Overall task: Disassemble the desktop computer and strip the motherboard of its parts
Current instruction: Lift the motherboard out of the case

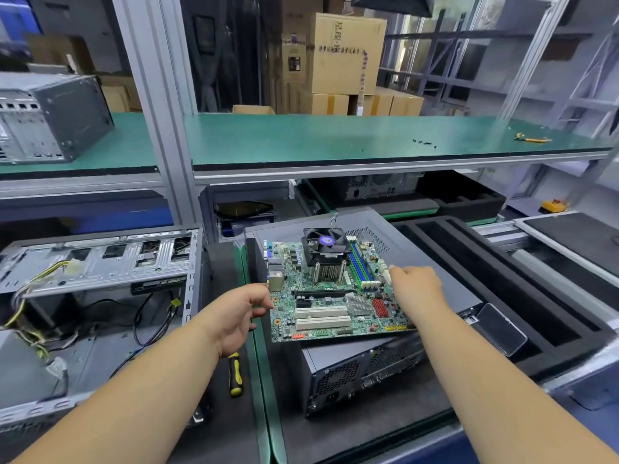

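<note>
Holding the green rectangular motherboard (335,296) by its two side edges, we have it resting flat on top of a dark grey metal computer case (385,370) that lies on the dark tabletop (351,433) near its front edge. Our left hand (234,316) pinches the board's left edge between thumb and fingers; our right hand (418,286) lies over the right edge with fingers curled down, though whether they grip it we cannot tell. The board looks stiff, thin and fragile, and we judge it top-heavy toward the far side, where the black fan on its finned aluminium heatsink (326,254) stands; bare edges seem the safest hold, away from the blue and green memory slots (363,264) and white expansion slots (321,318). To the left an opened silver steel chassis (100,283) trails yellow and black cables, and a yellow-and-black screwdriver (234,373) lies just beside it. Black foam trays (502,262) sit to the right. Above runs a green-matted shelf (335,135) with cardboard boxes (345,55) behind.
</note>
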